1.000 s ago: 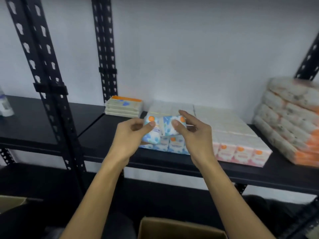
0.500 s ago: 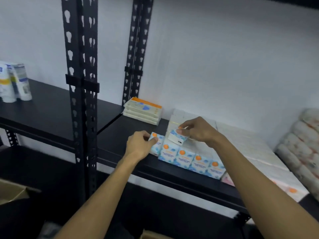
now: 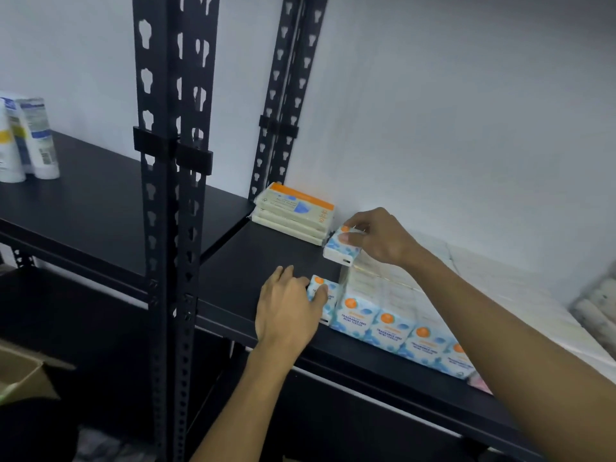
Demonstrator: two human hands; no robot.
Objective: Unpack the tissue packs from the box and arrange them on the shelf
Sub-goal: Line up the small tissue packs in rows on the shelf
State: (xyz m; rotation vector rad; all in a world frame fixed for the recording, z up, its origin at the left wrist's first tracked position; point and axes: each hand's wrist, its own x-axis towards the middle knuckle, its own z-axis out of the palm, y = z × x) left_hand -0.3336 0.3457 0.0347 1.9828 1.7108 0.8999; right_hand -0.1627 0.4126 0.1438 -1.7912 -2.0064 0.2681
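Head view: left hand [image 3: 288, 311] presses one mini tissue pack [image 3: 322, 296] flush against the shelved row [image 3: 396, 331], fingers curled round it. Right hand [image 3: 376, 236] pinches a second pack [image 3: 342, 249] above the row's rear, probably extending the top layer on the black shelf [image 3: 266, 261].

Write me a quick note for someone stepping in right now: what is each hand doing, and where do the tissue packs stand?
Left hand: grips a small blue-and-white tissue pack at the row's left end on the black metal shelf.
Right hand: pinches a second small blue-and-white pack above the row's back.
Done: front row of blue-and-white mini tissue packs lined up.
Left: set both packs down; the brown cardboard box sits lower left, contents unseen.
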